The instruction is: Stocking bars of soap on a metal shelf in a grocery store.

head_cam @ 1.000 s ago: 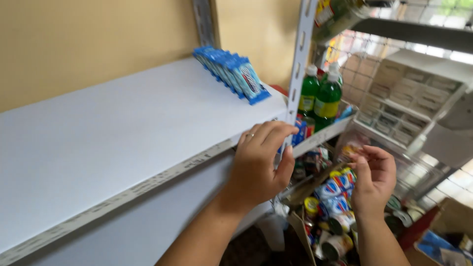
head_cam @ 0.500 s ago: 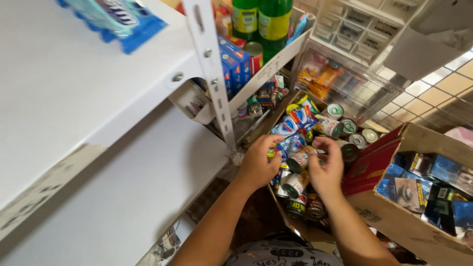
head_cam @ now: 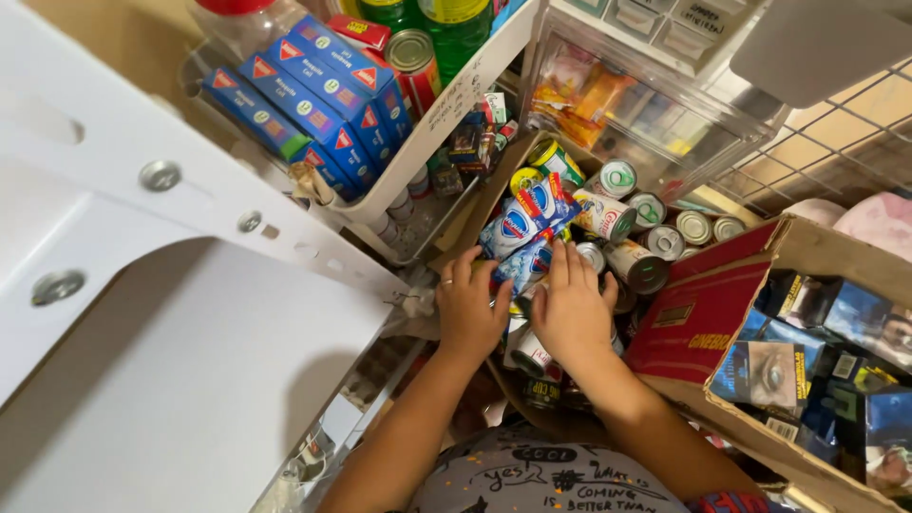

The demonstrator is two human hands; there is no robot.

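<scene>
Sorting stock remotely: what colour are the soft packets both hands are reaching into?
Blue and white with red accents, the packets; seen in the head view.
</scene>
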